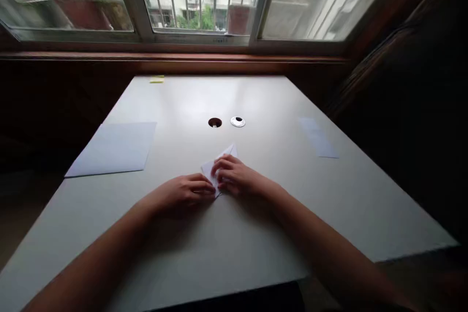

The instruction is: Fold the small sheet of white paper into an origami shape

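White cap (236, 124) beyond folded paper (208, 167)

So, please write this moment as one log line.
left hand: touching folded paper; right hand: on folded paper; sheet: table left; strip: table right

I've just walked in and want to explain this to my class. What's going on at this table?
A person is working with both bare hands on a small folded piece of white paper on a smooth white table. The left hand has its fingertips at the near corner; the right hand covers part of it, fingers bent. A larger white paper sheet lies to the left and a narrow white paper strip to the right, both untouched.
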`<state>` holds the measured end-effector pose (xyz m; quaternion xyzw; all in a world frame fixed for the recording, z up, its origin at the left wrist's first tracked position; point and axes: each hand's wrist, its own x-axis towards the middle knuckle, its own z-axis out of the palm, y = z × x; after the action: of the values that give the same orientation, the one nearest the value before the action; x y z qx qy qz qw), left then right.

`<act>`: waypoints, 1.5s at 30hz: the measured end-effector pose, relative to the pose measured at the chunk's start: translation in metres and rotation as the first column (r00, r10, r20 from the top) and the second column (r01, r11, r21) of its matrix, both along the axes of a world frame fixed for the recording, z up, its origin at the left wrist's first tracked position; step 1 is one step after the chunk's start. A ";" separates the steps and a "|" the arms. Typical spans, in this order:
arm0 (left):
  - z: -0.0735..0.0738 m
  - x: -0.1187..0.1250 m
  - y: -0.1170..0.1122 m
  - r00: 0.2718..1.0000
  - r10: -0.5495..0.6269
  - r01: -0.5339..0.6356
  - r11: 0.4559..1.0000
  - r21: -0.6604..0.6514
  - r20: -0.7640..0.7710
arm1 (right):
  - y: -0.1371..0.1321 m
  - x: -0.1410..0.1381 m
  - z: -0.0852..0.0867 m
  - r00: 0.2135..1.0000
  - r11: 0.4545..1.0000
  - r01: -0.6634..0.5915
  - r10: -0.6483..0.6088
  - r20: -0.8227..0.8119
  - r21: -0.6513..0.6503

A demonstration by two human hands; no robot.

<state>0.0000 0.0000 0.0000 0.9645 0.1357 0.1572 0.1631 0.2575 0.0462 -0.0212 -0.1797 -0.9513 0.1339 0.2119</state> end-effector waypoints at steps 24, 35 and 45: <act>0.001 0.004 0.000 0.999 -0.005 0.003 0.998 0.060 0.040 | -0.005 -0.001 0.008 0.996 0.999 0.044 -0.043 0.081 -0.018; -0.001 0.005 0.002 0.997 -0.016 0.011 0.998 0.068 0.076 | -0.007 -0.002 0.008 0.995 0.998 0.069 -0.067 0.077 -0.015; -0.008 0.002 0.003 0.995 0.008 -0.013 0.998 0.054 0.097 | -0.006 -0.002 0.006 0.996 0.998 0.059 -0.059 0.073 -0.003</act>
<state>0.0017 0.0033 -0.0080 0.9591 0.1282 0.2084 0.1422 0.2556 0.0404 -0.0155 -0.2130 -0.9523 0.1232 0.1803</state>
